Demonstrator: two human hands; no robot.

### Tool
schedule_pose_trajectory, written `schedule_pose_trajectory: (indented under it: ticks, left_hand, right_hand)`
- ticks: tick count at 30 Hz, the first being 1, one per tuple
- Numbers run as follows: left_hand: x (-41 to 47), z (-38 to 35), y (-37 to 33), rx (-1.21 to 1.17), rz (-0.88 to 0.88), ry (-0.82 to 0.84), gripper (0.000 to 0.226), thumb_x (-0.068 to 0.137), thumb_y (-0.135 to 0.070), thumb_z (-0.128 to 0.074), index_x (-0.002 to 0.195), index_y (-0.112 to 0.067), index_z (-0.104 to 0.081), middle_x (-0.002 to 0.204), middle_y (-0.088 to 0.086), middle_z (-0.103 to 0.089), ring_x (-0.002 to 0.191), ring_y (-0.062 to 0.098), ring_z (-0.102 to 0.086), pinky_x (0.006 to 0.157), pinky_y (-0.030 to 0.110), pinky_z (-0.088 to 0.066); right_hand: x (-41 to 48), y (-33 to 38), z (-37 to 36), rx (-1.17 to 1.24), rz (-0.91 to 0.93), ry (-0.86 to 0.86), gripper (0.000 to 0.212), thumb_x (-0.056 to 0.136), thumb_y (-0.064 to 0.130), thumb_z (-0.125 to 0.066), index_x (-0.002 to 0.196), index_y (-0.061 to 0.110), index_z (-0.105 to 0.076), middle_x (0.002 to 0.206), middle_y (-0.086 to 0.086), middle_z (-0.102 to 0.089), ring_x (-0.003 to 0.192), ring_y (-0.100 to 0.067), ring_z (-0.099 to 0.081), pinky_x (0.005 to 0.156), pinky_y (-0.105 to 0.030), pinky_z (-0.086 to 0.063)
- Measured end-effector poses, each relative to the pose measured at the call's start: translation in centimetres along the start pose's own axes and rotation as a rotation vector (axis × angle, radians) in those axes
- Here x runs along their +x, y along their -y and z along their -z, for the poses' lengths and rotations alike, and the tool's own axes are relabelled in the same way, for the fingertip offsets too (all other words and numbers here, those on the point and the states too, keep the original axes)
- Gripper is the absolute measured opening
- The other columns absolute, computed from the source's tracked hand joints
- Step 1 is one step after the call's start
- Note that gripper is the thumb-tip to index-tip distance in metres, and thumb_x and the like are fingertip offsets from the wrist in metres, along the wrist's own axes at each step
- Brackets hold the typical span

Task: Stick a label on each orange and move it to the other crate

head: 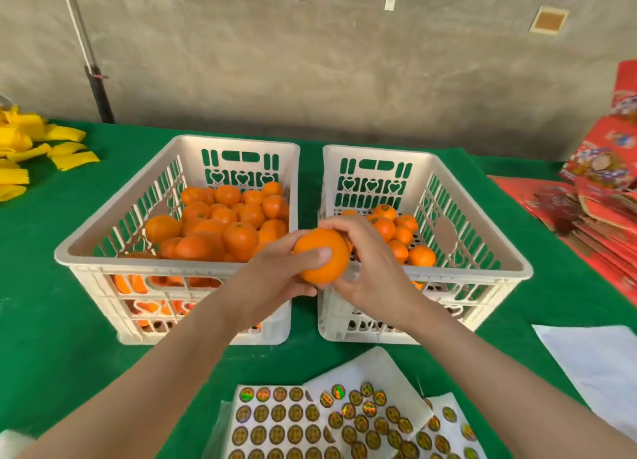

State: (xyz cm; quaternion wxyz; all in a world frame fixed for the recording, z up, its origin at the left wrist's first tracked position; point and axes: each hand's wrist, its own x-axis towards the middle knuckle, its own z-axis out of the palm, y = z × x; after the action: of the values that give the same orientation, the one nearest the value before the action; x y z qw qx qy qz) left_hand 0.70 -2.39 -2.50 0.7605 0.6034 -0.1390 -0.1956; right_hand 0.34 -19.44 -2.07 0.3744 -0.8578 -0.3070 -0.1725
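Two hands (275,277) (375,281), one orange (319,243), two crates (138,267) (482,272)

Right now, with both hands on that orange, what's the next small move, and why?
Probably lower the orange into the right crate. The left hand and right hand hold it by that crate's near-left corner; it is the emptier crate, and a labelled orange lies there. Fingers hide whether this one is labelled.

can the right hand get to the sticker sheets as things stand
Probably yes: the sticker sheets lie uncovered with nothing between them and the right hand; the left hand also holds the orange.
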Motion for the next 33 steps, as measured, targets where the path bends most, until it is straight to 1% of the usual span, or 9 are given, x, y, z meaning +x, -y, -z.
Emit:
schedule_pose_trajectory:
  ticks: [5,9,14,19,22,25,27,29,33]
  left_hand:
    - [-0.6,-3.8,2.9,-0.006,-0.005,0.052,0.064,0.064,-0.004,-0.071,0.125,-0.013,-0.055,0.12,0.011,-0.064,0.107,0.023,-0.064,0.08,0.026,-0.054]
    - [-0.5,-5.9,4.1,0.035,-0.025,-0.014,0.07,0.055,-0.002,-0.075,0.119,-0.02,-0.053,0.125,0.012,-0.054,0.109,0.03,-0.06,0.083,0.033,-0.054]
    - [-0.8,-7.4,5.5,0.064,-0.026,-0.055,0.074,0.055,-0.001,-0.077,0.121,-0.015,-0.047,0.124,0.019,-0.053,0.109,0.038,-0.058,0.086,0.04,-0.054]
    - [-1.6,-6.4,5.8,0.038,0.233,-0.003,0.065,0.066,-0.043,-0.083,0.12,-0.021,-0.055,0.114,0.011,-0.065,0.095,0.027,-0.069,0.073,0.034,-0.057]
    - [-1.6,-6.1,6.5,0.073,0.3,-0.044,0.067,0.063,-0.051,-0.073,0.117,-0.016,-0.058,0.096,0.014,-0.07,0.073,0.024,-0.069,0.057,0.025,-0.053]
    - [-1.7,-5.4,7.4,-0.104,0.249,-0.204,0.06,0.061,-0.033,-0.076,0.114,-0.014,-0.057,0.106,0.019,-0.062,0.072,0.026,-0.068,0.058,0.025,-0.054]
    - [-2.1,-4.7,8.0,-0.208,0.237,-0.284,0.056,0.059,-0.022,-0.075,0.112,-0.014,-0.057,0.114,0.02,-0.058,0.078,0.031,-0.068,0.061,0.027,-0.056]
    - [-2.4,-4.0,8.7,-0.273,0.235,-0.334,0.057,0.058,-0.015,-0.074,0.112,-0.014,-0.056,0.117,0.018,-0.057,0.085,0.034,-0.068,0.063,0.029,-0.057]
    - [-3.0,-3.2,9.8,-0.329,0.265,-0.378,0.055,0.06,-0.013,-0.072,0.112,-0.006,-0.055,0.116,0.016,-0.06,0.097,0.033,-0.065,0.066,0.029,-0.059]
  right_hand:
    - [-6.1,-1.1,1.8,0.122,-0.186,0.042,0.067,0.081,0.007,-0.071,0.133,0.028,-0.034,0.13,0.006,-0.045,0.12,0.001,-0.043,0.096,-0.014,-0.039]
    - [-8.7,-1.9,2.1,0.257,-0.32,0.01,0.069,0.078,0.011,-0.076,0.129,0.035,-0.037,0.131,0.016,-0.043,0.118,0.0,-0.046,0.088,-0.017,-0.047]
    - [-9.2,-1.9,2.3,0.204,-0.225,-0.006,0.063,0.076,0.022,-0.079,0.129,0.028,-0.044,0.128,0.011,-0.046,0.116,0.001,-0.046,0.088,-0.016,-0.045]
    - [-9.2,-2.2,2.4,0.064,-0.091,0.19,0.064,0.073,-0.004,-0.072,0.129,0.019,-0.049,0.125,-0.003,-0.05,0.12,-0.015,-0.043,0.101,-0.026,-0.035]
    - [-9.1,-2.8,1.9,0.094,-0.068,0.287,0.065,0.076,-0.005,-0.067,0.132,0.021,-0.047,0.129,0.006,-0.051,0.122,-0.006,-0.043,0.102,-0.017,-0.032]
    - [-9.6,-4.7,1.2,0.156,-0.327,0.245,0.057,0.083,-0.001,-0.065,0.131,0.023,-0.045,0.122,0.014,-0.05,0.112,-0.001,-0.048,0.089,-0.007,-0.038]
    - [-10.7,-7.0,0.4,0.057,-0.505,0.283,0.034,0.087,0.0,-0.058,0.119,0.012,-0.054,0.115,0.005,-0.056,0.106,-0.013,-0.055,0.081,-0.012,-0.041]
    - [-12.3,-9.3,-1.0,-0.093,-0.654,0.431,0.018,0.09,0.005,-0.051,0.107,0.009,-0.057,0.12,-0.003,-0.058,0.111,-0.022,-0.055,0.085,-0.021,-0.04]
    - [-14.6,-12.0,-3.4,-0.258,-0.931,0.553,0.045,0.089,0.032,-0.058,0.126,0.015,-0.041,0.119,-0.008,-0.056,0.113,-0.026,-0.051,0.091,-0.034,-0.045]
